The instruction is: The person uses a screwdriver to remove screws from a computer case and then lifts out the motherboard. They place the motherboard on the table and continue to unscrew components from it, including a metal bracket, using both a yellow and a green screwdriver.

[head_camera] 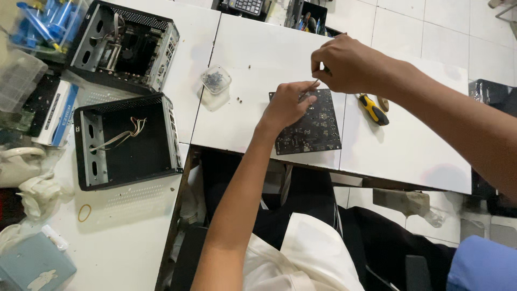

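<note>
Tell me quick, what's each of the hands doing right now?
Left hand: fingers pinched, resting on the dark circuit board.
Right hand: closed around a thin tool angled down at the board.

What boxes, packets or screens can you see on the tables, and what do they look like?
Flat box: far left, beside the open black cases, long, white with blue and black print.
Clear plastic bin: top left corner, holding blue packets.
Small clear tub: middle of the white table, left of the circuit board, squarish, full of dark screws.
Pale blue box: bottom left corner, scuffed lid.
No screens in view.
</note>
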